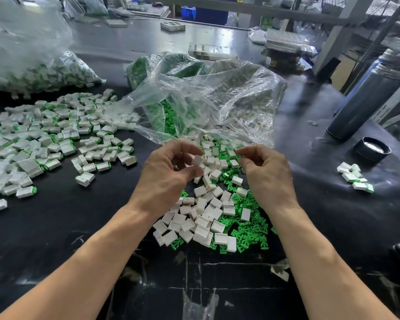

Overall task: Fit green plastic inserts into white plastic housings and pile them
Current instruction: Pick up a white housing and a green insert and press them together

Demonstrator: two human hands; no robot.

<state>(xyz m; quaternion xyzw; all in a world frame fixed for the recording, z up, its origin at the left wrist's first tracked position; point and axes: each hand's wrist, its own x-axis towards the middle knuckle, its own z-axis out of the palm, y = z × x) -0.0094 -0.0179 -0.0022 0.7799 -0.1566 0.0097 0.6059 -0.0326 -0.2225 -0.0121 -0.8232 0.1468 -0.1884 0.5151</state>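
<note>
1. Looking down from the head view, the loose heap (214, 204) of white housings and green inserts is lying on the black table (56, 227), and it is serving as the landmark here.
2. Hovering above the heap's far left part, the left hand (169, 172) is pinching one white housing (197, 161) between thumb and curled fingers.
3. Hovering above the heap's far right part, the right hand (266, 172) is curling its fingers with the fingertips drawn together; whether it is holding an insert, I cannot tell.
4. The two hands are staying apart, with the white housing sitting between them, nearer the left one.
5. Just behind the heap, a crumpled clear bag (213, 98) is spilling green inserts and white housings toward it.
6. Well to the left of the heap, a wide pile of finished pieces (49, 139), white with green ends showing, is spreading over the table.
7. Far behind that pile and left of the heap, another clear bag of pieces (32, 65) is lying.
8. Well to the right of the heap, a small cluster of pieces (355, 177) is sitting, with a black cap (372, 148) and a dark flask (367, 100) lying beyond it.
</note>
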